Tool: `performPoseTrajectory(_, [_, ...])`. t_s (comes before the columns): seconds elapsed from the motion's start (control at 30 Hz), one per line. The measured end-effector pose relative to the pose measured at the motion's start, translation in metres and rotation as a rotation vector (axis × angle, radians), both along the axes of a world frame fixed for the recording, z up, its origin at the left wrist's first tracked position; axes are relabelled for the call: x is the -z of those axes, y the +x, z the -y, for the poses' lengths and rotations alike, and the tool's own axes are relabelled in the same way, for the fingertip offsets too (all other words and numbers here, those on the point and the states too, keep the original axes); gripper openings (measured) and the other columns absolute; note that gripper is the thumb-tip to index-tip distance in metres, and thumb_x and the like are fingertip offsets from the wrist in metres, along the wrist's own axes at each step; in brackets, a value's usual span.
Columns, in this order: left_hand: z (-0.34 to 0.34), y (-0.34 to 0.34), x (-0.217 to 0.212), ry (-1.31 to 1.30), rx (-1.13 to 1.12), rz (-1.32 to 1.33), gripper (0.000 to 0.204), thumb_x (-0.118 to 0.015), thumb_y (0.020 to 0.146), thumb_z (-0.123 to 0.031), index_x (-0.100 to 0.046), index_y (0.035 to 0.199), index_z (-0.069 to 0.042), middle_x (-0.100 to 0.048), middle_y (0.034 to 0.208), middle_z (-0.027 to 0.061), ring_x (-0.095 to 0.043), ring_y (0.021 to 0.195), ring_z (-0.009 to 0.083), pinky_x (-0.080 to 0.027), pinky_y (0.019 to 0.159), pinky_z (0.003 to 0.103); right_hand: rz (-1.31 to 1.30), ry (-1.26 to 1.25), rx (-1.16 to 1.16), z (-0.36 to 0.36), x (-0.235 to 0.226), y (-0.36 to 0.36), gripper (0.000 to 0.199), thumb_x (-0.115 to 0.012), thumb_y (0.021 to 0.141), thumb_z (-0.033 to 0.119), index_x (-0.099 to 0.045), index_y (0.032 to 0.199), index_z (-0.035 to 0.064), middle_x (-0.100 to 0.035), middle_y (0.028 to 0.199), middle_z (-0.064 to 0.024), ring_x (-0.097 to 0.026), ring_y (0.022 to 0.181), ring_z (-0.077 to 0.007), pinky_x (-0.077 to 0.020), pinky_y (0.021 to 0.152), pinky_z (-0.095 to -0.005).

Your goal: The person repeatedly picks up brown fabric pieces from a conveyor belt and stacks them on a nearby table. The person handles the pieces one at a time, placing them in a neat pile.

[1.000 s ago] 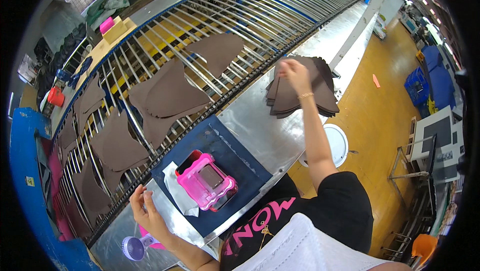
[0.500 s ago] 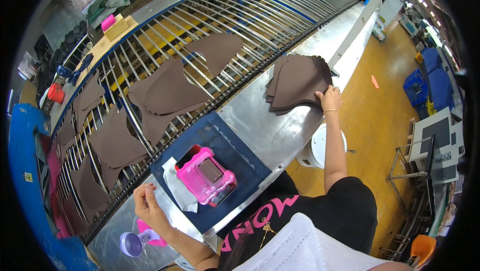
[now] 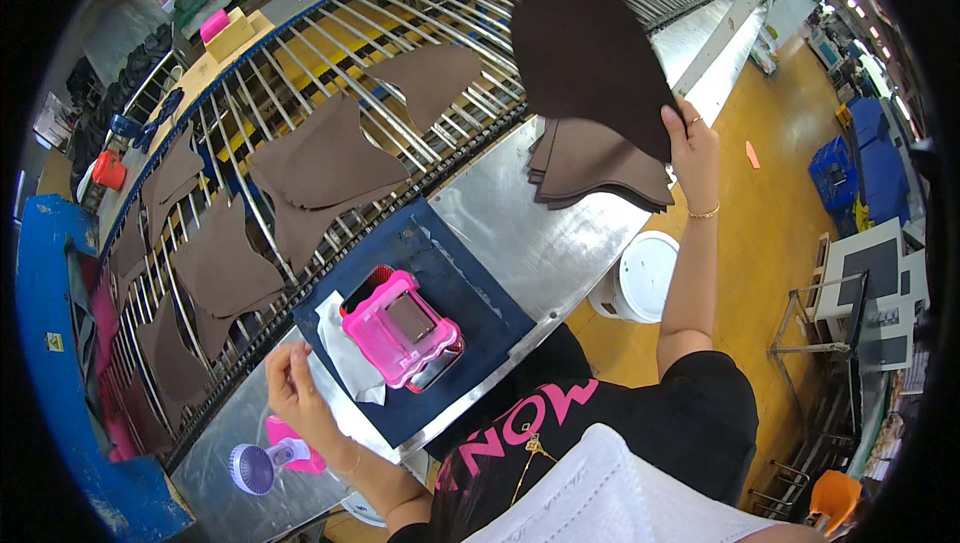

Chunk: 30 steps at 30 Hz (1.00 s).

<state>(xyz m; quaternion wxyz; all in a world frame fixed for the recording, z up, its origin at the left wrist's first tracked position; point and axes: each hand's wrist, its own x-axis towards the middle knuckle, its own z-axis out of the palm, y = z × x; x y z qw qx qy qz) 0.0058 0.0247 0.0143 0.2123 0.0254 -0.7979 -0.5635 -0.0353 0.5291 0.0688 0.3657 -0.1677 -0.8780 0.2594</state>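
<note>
My right hand [image 3: 692,148] pinches the lower right edge of a dark brown fabric piece [image 3: 590,58]. The piece is wide and rounded at its far end and is held up off the surface. Below it a stack of similar brown cut pieces [image 3: 600,171] lies on the metal table, partly covered by the raised piece. My left hand [image 3: 297,393] hovers above the table's near left part, fingers loosely bent and apart, with nothing seen in it. Nearest to it are a white cloth [image 3: 350,355] and a pink plastic holder [image 3: 400,328] on a dark blue mat [image 3: 480,328].
Several brown pieces [image 3: 325,158] lie on a rack of metal rods [image 3: 350,33] beyond the table. A small purple fan [image 3: 255,468] stands at the near left. A slanted metal post [image 3: 725,43] rises at the far right. Below the table edge is a white bucket [image 3: 648,278].
My right hand has lifted a brown piece off the stack and swung it up and away. My left hand has shifted slightly. The whole view has moved a little.
</note>
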Motion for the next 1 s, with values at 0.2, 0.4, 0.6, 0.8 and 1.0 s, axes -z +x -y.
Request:
performPoseTrajectory(0.2, [-0.029, -0.020, -0.020, 0.116, 0.126, -0.149, 0.047, -0.061, 0.091, -0.017, -0.048, 0.133, 0.000, -0.048, 0.129, 0.0131, -0.052, 0.113, 0.0201, -0.048, 0.085, 0.031, -0.296, -0.445, -0.632, 0.116, -0.018, -0.027, 0.028, -0.063, 0.092, 0.017, -0.062, 0.110, -0.0040, -0.066, 0.092, -0.0059, -0.053, 0.083, -0.0063, -0.0451, 0.076, -0.0229])
performPoseTrajectory(0.4, [-0.003, -0.005, -0.052, 0.314, 0.066, 0.072, 0.030, -0.056, 0.096, -0.022, -0.056, 0.112, 0.003, -0.064, 0.093, 0.0139, -0.063, 0.068, 0.0173, -0.046, 0.049, 0.024, -0.190, -0.645, -1.050, 0.214, 0.018, -0.047, 0.026, -0.065, 0.091, 0.017, -0.062, 0.109, -0.0020, -0.060, 0.077, -0.0048, -0.048, 0.068, -0.0074, -0.0421, 0.062, -0.0221])
performPoseTrajectory(0.6, [0.043, 0.027, -0.057, 0.145, -0.214, -0.051, 0.020, -0.056, 0.097, -0.020, -0.060, 0.098, 0.000, -0.057, 0.062, 0.0051, -0.051, 0.051, 0.0081, -0.037, 0.045, 0.020, 0.156, -0.400, -1.304, 0.248, 0.039, -0.046, 0.023, -0.071, 0.084, 0.020, -0.058, 0.087, 0.0020, -0.044, 0.060, -0.0122, -0.035, 0.051, -0.0221, -0.0357, 0.048, -0.0282])
performPoseTrajectory(0.8, [0.066, 0.048, -0.048, -0.001, -0.412, -0.115, 0.013, -0.065, 0.091, -0.015, -0.062, 0.091, -0.002, -0.055, 0.061, 0.0013, -0.047, 0.050, 0.0058, -0.032, 0.046, 0.019, 0.254, -0.167, -1.396, 0.266, 0.040, -0.037, 0.022, -0.070, 0.083, 0.023, -0.061, 0.076, 0.0040, -0.057, 0.062, -0.0143, -0.055, 0.052, -0.0282, -0.0421, 0.050, -0.0330])
performPoseTrajectory(1.0, [0.075, 0.054, -0.029, 0.008, -0.290, -0.009, 0.012, -0.064, 0.091, -0.012, -0.063, 0.092, 0.000, -0.054, 0.064, -0.0013, -0.046, 0.049, 0.0045, -0.032, 0.044, 0.019, 0.135, -0.047, -1.426, 0.256, 0.038, -0.033, 0.021, -0.068, 0.082, 0.017, -0.070, 0.102, 0.0102, -0.069, 0.082, -0.0107, -0.065, 0.068, -0.0266, -0.0509, 0.062, -0.0322])
